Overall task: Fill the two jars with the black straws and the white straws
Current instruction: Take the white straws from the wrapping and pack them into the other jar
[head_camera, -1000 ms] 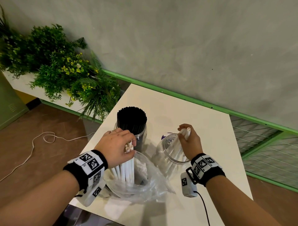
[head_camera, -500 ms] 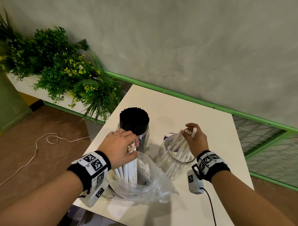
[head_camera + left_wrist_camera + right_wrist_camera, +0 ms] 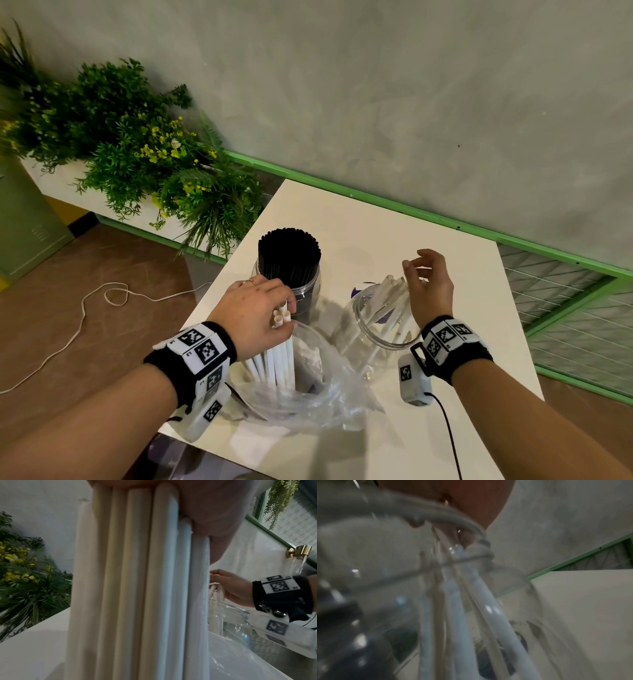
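A clear jar [image 3: 310, 291] at the back left is packed with upright black straws [image 3: 289, 253]. My left hand [image 3: 274, 305] grips the top of a bundle of white straws [image 3: 281, 356] that stands inside a crumpled clear plastic bag [image 3: 318, 394]; the left wrist view shows the same bundle [image 3: 137, 588] close up. To the right stands a second clear jar [image 3: 370, 342] with several white straws [image 3: 390, 298] leaning in it, blurred in the right wrist view [image 3: 458, 615]. My right hand [image 3: 416, 270] hovers just above their tips, fingers loose, holding nothing.
The white table [image 3: 376, 222] ends near my wrists and at its right edge. Green plants [image 3: 137, 154] stand off its left side, a green rail [image 3: 376, 202] runs behind, and a cable [image 3: 85, 308] lies on the floor. A dark purple object [image 3: 358, 291] lies behind the right jar.
My right hand has let go of the white straws, which now lean inside the right jar, and has lifted slightly. My left hand keeps its grip on the bundle in the bag.
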Action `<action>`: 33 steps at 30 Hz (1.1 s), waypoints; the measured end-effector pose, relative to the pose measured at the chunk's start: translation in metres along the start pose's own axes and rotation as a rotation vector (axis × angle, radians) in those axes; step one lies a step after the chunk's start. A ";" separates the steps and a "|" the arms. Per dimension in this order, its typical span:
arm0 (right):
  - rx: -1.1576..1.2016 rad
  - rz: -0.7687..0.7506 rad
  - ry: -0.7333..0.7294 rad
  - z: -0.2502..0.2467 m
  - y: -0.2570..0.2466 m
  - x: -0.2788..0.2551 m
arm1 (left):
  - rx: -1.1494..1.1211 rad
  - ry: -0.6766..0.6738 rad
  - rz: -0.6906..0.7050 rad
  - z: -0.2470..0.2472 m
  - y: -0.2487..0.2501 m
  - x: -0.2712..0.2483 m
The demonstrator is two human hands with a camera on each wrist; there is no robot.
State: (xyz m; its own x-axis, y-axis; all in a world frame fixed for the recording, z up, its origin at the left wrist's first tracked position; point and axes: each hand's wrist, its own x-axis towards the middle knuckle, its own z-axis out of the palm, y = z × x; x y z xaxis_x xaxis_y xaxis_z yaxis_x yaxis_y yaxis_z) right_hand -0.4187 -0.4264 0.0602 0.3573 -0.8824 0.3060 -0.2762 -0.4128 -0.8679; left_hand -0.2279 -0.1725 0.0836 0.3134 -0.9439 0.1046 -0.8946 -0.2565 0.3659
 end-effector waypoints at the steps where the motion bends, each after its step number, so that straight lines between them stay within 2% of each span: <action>1: 0.015 0.002 0.020 -0.002 0.000 0.000 | -0.001 0.000 -0.001 0.000 0.000 0.000; 4: -0.118 -0.088 0.004 -0.009 0.003 -0.001 | 0.007 -0.015 -0.003 -0.001 0.000 0.001; 7: -0.441 -0.309 -0.154 -0.016 0.006 -0.005 | 0.010 -0.018 -0.005 -0.001 0.001 0.001; 9: -0.569 -0.395 -0.225 -0.018 0.006 -0.008 | 0.005 -0.015 -0.005 -0.001 0.001 0.001; 11: -0.636 -0.449 -0.260 -0.017 0.004 -0.011 | 0.011 -0.024 -0.007 -0.001 0.001 0.001; 16: -0.808 -0.522 -0.240 -0.012 0.007 -0.002 | 0.006 -0.017 -0.005 -0.001 0.000 0.001; 18: -0.825 -0.560 -0.261 -0.010 0.011 0.005 | 0.003 -0.016 -0.006 0.000 -0.001 0.001; 24: -0.631 -0.707 -0.211 -0.012 -0.001 0.029 | 0.004 -0.017 -0.008 0.000 -0.001 0.002; 29: -0.667 -0.658 -0.201 -0.010 0.007 0.025 | 0.007 -0.013 -0.003 0.000 -0.002 0.001; 33: -0.720 -0.453 -0.289 -0.009 0.017 0.010 | 0.010 -0.018 -0.003 0.000 -0.003 0.000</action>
State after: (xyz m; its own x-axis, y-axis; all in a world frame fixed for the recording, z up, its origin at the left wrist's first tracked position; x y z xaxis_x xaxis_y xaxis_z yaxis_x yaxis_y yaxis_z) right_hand -0.4280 -0.4442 0.0525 0.7516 -0.5495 0.3650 -0.5122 -0.8348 -0.2021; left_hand -0.2253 -0.1721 0.0829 0.3100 -0.9468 0.0868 -0.8970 -0.2610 0.3566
